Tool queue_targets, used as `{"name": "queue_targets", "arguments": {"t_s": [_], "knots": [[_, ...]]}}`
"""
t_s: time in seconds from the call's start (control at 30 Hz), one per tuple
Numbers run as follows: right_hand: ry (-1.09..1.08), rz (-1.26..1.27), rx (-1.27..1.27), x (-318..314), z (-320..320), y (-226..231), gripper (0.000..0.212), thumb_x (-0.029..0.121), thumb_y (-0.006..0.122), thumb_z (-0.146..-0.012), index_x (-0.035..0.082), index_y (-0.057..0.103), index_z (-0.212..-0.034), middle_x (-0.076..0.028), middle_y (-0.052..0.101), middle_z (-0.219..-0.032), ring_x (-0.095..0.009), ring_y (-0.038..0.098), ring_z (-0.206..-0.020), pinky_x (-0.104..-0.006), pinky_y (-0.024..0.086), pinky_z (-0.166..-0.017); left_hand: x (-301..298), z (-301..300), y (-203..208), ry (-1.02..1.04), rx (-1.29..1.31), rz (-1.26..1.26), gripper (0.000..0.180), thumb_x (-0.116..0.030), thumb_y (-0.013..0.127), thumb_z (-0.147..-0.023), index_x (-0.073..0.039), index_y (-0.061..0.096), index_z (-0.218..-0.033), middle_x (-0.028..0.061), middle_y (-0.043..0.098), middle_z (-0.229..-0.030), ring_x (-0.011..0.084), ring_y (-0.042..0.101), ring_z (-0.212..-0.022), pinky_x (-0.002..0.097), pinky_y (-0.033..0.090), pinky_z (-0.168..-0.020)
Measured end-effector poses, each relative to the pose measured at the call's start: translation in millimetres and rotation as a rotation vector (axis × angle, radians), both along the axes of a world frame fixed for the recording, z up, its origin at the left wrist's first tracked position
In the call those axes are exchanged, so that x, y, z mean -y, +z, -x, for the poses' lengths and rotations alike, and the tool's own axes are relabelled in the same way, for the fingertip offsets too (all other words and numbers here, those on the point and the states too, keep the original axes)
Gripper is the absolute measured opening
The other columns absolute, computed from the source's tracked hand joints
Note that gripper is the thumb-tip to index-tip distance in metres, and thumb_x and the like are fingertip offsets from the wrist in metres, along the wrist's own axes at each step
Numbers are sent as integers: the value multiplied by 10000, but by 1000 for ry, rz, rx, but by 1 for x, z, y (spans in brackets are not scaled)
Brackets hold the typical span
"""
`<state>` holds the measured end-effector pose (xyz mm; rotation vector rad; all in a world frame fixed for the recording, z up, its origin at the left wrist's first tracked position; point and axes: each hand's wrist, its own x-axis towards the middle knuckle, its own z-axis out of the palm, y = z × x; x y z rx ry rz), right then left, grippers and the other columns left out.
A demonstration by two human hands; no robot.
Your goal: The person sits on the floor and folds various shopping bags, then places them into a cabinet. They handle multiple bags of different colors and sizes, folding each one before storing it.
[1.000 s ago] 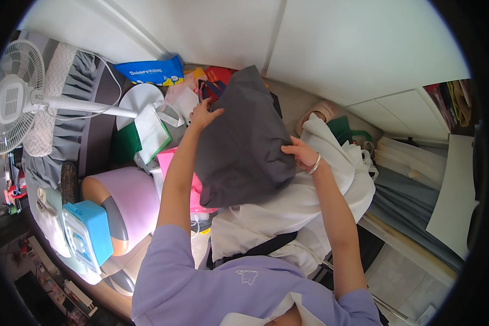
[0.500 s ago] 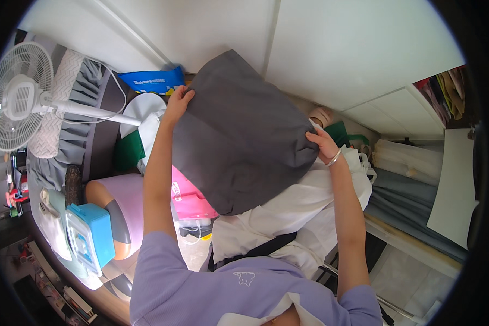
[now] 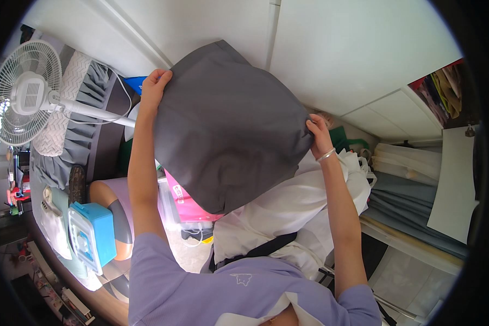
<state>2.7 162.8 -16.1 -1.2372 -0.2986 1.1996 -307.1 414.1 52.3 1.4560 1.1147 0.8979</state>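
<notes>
A dark grey piece of fabric (image 3: 228,125) is spread out between my hands, its kind not clear from here. My left hand (image 3: 155,87) pinches its upper left edge. At its right edge, my right hand (image 3: 319,134), with a silver bangle at the wrist, grips a gathered corner. The cloth hangs in front of the white cupboard doors, with its lower corner over a pink package (image 3: 185,201). White cloth (image 3: 271,223) with a black strap lies across my lap, below the grey fabric.
A white standing fan (image 3: 32,92) is at the left. Below it sits a blue box with a clear lid (image 3: 95,233). White cupboard doors (image 3: 353,49) rise ahead. At the right are folded grey cloth (image 3: 407,206), a white panel (image 3: 453,185) and a shelf of clothes (image 3: 443,95).
Both hands have shifted, the left one up and to the left, the right one slightly up. The grey fabric has moved left with them and is spread wider, covering more of the blue package behind it.
</notes>
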Motion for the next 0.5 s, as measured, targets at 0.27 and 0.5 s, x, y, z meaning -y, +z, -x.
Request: {"name": "queue_targets", "arguments": {"t_s": [0.27, 0.5], "knots": [[104, -273, 1068, 0, 26, 21, 322, 92, 645, -586, 61, 419, -813, -134, 416, -1017, -233, 374, -994, -324, 330, -784, 11, 6, 14, 122, 196, 182, 154, -234, 493, -762, -86, 533, -740, -47, 493, -646, 26, 427, -584, 157, 338, -546], [221, -202, 546, 5, 15, 0, 169, 57, 594, -650, 67, 426, -634, -9, 457, -727, -102, 443, -725, -206, 348, -639, -14, 26, 7, 155, -167, -217, 227, -239, 502, -759, -14, 528, -772, -30, 480, -623, 31, 399, -560, 167, 326, -515]]}}
